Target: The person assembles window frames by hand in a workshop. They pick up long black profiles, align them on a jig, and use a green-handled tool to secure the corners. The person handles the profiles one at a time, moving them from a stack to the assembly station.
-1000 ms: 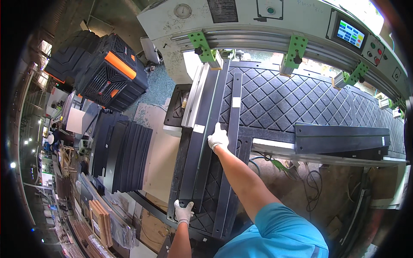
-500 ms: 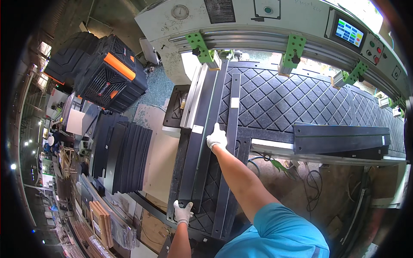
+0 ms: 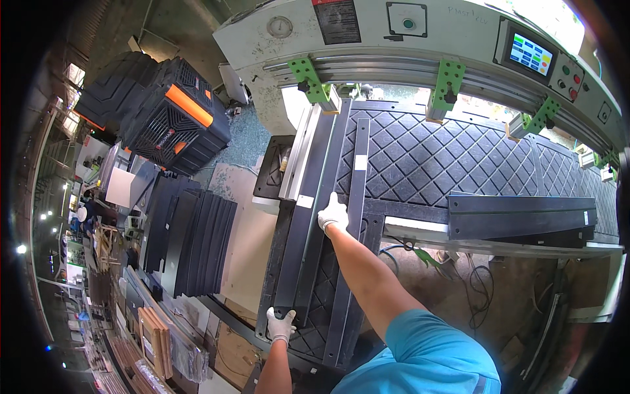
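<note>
We keep both gloved hands on a long black panel (image 3: 314, 217) at the press line. Our right hand (image 3: 333, 214) has crept slightly farther along its upper right edge than half a second ago, fingers clenched over that edge, while our left hand (image 3: 281, 326) stays at the near end, fingers curled around the panel's lower corner. The panel itself has barely shifted; it lies lengthwise on the diamond-patterned black bed (image 3: 433, 164) of the machine, its far end reaching under the grey machine housing (image 3: 367, 39) between 2 green brackets (image 3: 308, 75). Beside it runs a narrower black strip (image 3: 356, 197), touching or nearly touching the panel's right edge. We judge the small forward creep of the right hand as a steadying or aligning of the panel rather than a lift.

To the right, another black panel (image 3: 522, 217) rests across the bed's front rail, well apart from our hands. As for containers, a black crate with an orange bar (image 3: 177, 121) sits on the floor at upper left; what it holds we cannot tell. Below it, a row of upright black panels (image 3: 197, 243) stands stacked edge to edge. A small touchscreen (image 3: 530, 54) glows on the housing.
</note>
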The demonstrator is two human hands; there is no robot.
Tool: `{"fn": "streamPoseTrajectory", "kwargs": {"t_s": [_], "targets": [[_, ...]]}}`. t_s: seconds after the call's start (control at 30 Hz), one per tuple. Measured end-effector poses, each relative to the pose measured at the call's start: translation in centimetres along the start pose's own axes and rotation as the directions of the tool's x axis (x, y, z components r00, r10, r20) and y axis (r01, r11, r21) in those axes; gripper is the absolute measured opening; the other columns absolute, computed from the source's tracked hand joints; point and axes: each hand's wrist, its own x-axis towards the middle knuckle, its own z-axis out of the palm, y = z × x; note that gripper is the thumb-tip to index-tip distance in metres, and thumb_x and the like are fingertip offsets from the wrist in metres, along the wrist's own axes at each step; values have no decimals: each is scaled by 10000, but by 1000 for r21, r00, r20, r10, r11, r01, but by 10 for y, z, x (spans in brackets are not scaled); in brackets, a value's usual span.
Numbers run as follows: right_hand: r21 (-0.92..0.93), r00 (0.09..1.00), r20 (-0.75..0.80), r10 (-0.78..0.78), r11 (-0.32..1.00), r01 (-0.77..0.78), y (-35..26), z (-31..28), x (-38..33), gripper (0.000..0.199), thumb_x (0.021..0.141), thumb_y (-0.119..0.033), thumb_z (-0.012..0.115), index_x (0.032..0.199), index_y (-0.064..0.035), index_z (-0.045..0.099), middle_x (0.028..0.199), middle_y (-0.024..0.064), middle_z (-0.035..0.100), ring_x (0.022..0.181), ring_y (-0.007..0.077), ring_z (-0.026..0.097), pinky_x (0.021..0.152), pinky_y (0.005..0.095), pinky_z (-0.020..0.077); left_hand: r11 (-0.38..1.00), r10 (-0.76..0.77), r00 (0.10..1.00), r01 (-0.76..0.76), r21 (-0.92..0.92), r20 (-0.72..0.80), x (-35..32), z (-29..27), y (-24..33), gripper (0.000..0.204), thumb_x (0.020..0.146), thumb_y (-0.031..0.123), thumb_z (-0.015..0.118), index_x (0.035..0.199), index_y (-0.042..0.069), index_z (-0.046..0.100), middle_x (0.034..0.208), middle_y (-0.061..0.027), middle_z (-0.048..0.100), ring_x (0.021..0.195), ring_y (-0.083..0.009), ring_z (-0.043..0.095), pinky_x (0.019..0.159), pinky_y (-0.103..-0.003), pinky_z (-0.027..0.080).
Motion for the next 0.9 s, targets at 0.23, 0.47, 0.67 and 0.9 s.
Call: {"fn": "streamPoseTrajectory", "kwargs": {"t_s": [0.23, 0.47, 0.67, 0.9], "targets": [[-22, 981, 28, -194, 981, 194, 9, -19, -35, 877, 957, -258, 675, 1713, -63, 277, 1398, 330, 583, 1251, 435, 683, 1083, 443, 554, 996, 3, 999, 0, 89, -36, -1, 3, 1, 981, 865, 300, 937, 1635, 61, 377, 1007, -169, 762, 571, -203, 697, 472, -348, 556], [434, 857, -174, -486, 743, 510, 115, -61, -177, 605, 960, -117, 764, 1514, 1, 553, 1034, 146, 654, 946, 287, 667, 913, 384, 552, 979, -4, 998, 15, 204, -56, -2, 2, -2, 977, 872, 370, 890, 1650, 63, 385, 1129, -226, 767, 638, -243, 739, 535, -376, 592], [218, 925, -103, -366, 899, 380, 282, -109, -246, 591, 927, -218, 793, 1451, 5, 634, 1191, 202, 758, 1084, 334, 746, 1002, 428, 588, 890, 249, 912, -82, 449, -325, -22, 20, -10, 955, 865, 525, 874, 1591, 61, 462, 1265, -262, 726, 1129, -406, 723, 1012, -499, 564], [63, 911, -303, -280, 948, 313, 341, -163, -251, 633, 934, -266, 791, 1453, 55, 623, 1078, 215, 757, 989, 335, 732, 924, 441, 578, 462, 777, 603, -741, 487, 180, -109, 59, -41, 982, 767, 668, 891, 1462, 38, 600, 1218, -229, 668, 1111, -438, 677, 976, -527, 560]]}}
